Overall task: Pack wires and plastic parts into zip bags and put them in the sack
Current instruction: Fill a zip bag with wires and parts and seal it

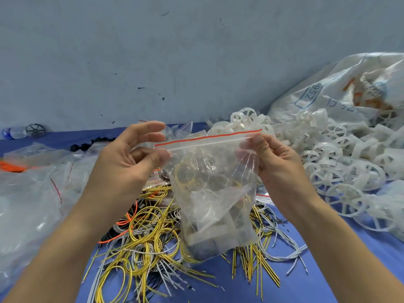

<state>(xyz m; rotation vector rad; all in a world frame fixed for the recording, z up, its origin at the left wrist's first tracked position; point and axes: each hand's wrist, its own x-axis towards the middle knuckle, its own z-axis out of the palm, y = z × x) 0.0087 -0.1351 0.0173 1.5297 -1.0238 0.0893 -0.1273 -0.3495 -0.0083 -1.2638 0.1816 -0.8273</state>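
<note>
Your left hand and right hand pinch the filled zip bag at its top corners, above loose wires; white plastic wheels and the sack lie right.

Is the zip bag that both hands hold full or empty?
Partly full. The zip bag hangs with yellow wire and white plastic parts inside it. Whether its strip is sealed, I cannot tell.

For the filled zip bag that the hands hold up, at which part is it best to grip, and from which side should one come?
Grip the zip bag at its top strip, just under the red line, at the two ends, as the left hand and right hand do now. Come from the sides, level with the strip. The wires and white parts hang heavy at the bottom, so the thin film there would probably sag and slip.
</note>
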